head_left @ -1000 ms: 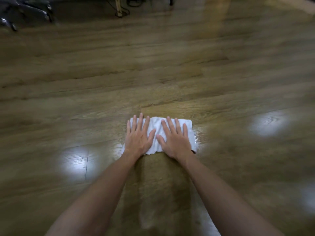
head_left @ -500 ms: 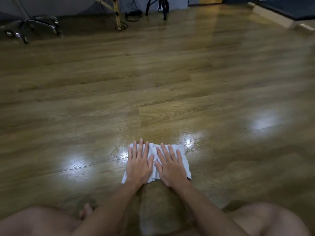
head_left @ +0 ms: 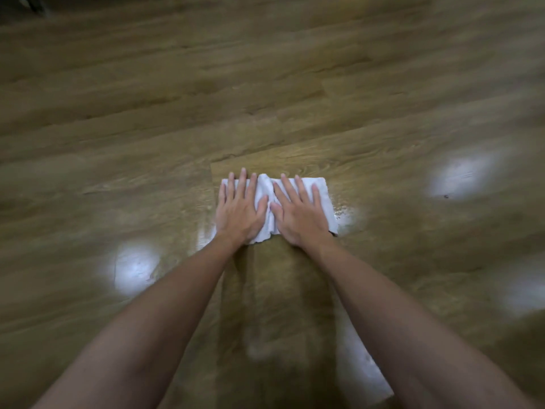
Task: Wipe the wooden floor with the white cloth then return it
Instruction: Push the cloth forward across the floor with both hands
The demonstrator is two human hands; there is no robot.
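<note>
A folded white cloth [head_left: 267, 190] lies flat on the wooden floor [head_left: 147, 113] in the middle of the head view. My left hand [head_left: 239, 211] presses on its left half with straight, spread fingers. My right hand [head_left: 300, 215] presses on its right half the same way, thumbs nearly meeting over a ridge of bunched cloth. Both arms reach out straight from the bottom of the frame. A wet, shinier streak runs on the floor behind the cloth toward me.
Brown floor planks stretch in every direction around the cloth, with bright ceiling-light reflections [head_left: 135, 267] at the left and right. A dark furniture leg [head_left: 35, 4] shows at the far top left corner. The picture is motion-blurred at the edges.
Both hands have pushed the cloth forward, away from me, after drawing it back half a second ago. My arms are stretched out again and my knees have left the view.
</note>
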